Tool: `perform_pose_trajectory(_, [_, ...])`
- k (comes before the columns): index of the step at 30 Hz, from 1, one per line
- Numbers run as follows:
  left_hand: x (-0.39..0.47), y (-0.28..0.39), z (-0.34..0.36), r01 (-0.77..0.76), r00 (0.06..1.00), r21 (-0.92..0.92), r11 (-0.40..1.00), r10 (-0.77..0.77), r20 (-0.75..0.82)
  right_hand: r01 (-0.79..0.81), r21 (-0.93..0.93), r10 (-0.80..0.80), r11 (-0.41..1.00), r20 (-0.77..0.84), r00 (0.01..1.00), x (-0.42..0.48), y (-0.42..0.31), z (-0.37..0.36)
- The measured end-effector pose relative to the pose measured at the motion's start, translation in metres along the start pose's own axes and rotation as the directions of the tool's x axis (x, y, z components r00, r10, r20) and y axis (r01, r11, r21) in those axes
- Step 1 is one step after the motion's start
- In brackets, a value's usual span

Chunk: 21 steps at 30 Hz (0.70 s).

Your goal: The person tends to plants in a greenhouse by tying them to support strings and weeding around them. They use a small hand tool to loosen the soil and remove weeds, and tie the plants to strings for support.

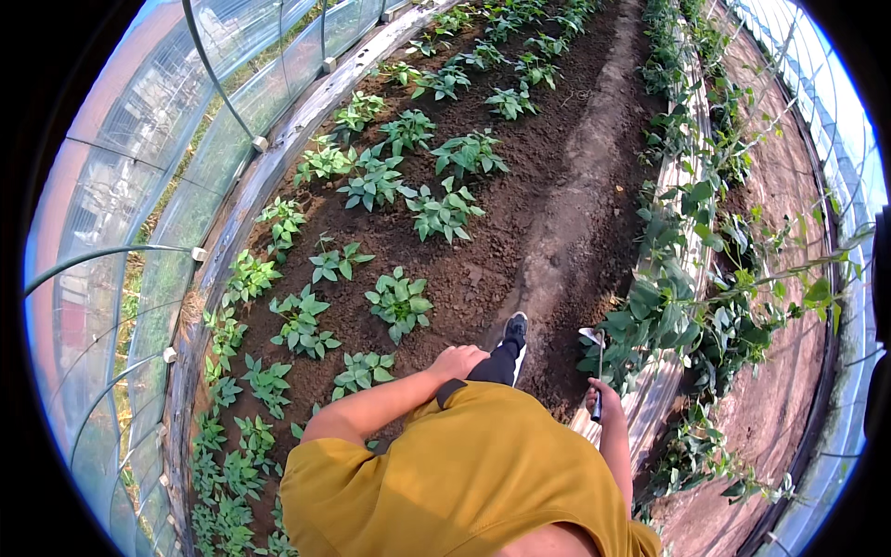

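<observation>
In the head view my right hand (607, 402) is closed around the dark handle of a small hand hoe (600, 355). The hoe's thin shaft points away from me, and its pale metal blade (592, 335) is beside the leaves of a climbing bean plant (644, 324). My left hand (459, 362) lies on my dark-trousered leg, its fingers partly hidden, with no tool visible in it. Just left of that hand grows a low leafy plant (363, 374). One dark shoe with a white sole (516, 327) stands on the bare soil path (557, 271).
Rows of leafy young plants (398, 304) fill the brown soil bed to the left. Whitish plastic mulch (661, 390) runs under the vines on the right. Beyond a weathered edging board (240, 216), hoops (111, 257) and clear plastic film (174, 209) form the tunnel wall.
</observation>
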<state>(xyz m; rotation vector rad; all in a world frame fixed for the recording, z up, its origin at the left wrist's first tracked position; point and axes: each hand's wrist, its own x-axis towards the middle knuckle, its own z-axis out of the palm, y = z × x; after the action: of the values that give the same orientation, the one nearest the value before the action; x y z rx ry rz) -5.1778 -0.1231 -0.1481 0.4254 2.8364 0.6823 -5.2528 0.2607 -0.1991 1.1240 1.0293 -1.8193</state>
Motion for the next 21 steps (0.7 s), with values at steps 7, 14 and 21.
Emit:
perform_pose_trajectory(7, [0.126, -0.027, -0.069, -0.075, 0.997, 0.144, 0.987, 0.078, -0.013, 0.059, -0.018, -0.059, 0.998, 0.038, 0.998, 0.0, -0.137, 0.05])
perform_pose_trajectory(14, [0.218, -0.083, -0.131, 0.579, 0.722, -0.489, 0.653, -0.131, 0.68, -0.072, 0.223, -0.005, 0.972, 0.329, 0.944, 0.035, -0.241, 0.125])
perform_pose_trajectory(21, [0.382, -0.104, -0.134, 0.489, 0.852, -0.361, 0.794, -0.348, 0.391, -0.112, 0.358, -0.122, 0.927, 0.571, 0.812, 0.097, -0.396, 0.202])
